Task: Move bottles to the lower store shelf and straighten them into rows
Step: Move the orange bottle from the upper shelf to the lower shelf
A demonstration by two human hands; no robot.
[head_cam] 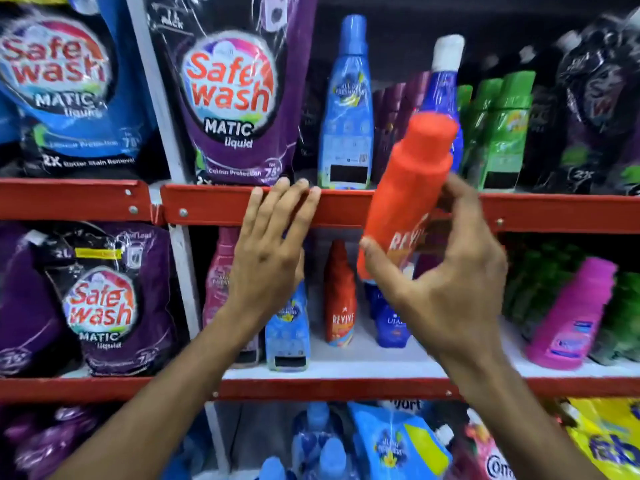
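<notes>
My right hand (446, 282) grips an orange Revive bottle (405, 188), tilted, in front of the red edge of the upper shelf (214, 206). My left hand (270, 244) is flat and empty, fingers spread against that red edge. On the lower shelf (363, 365) stand a pink bottle (221, 275), a light blue bottle (287, 337), a small red Revive bottle (340, 299) and a dark blue bottle (391, 323). On the upper shelf stand a tall light blue bottle (346, 109) and a dark blue bottle with a white cap (445, 84).
Purple and blue Safewash pouches (235, 98) fill the left of both shelves. Green bottles (498, 129) stand upper right. A pink bottle (575, 317) leans at lower right beside green packs. Blue bottles and pouches (391, 445) crowd the bottom shelf.
</notes>
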